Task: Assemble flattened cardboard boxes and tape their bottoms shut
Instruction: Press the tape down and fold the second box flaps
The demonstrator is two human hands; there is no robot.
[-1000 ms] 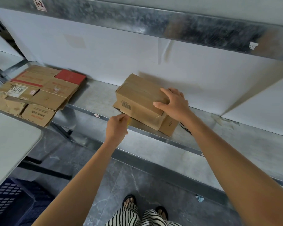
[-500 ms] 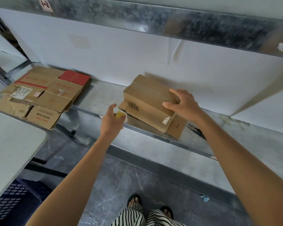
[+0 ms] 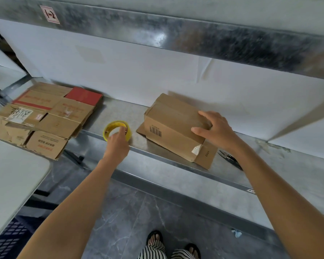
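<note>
Two hands are working at the metal shelf point(image 3: 118, 111). I am watching the left hand point(image 3: 117, 145) gripping the yellow tape roll point(image 3: 110, 128), fingers curled over its near rim, at the shelf's front edge between the stack of flattened boxes point(image 3: 45, 116) and the assembled box point(image 3: 171, 121). The right hand point(image 3: 216, 132) is grasping that box's right end, thumb on the near face, fingers over the top. The box is lying on the shelf.
</note>
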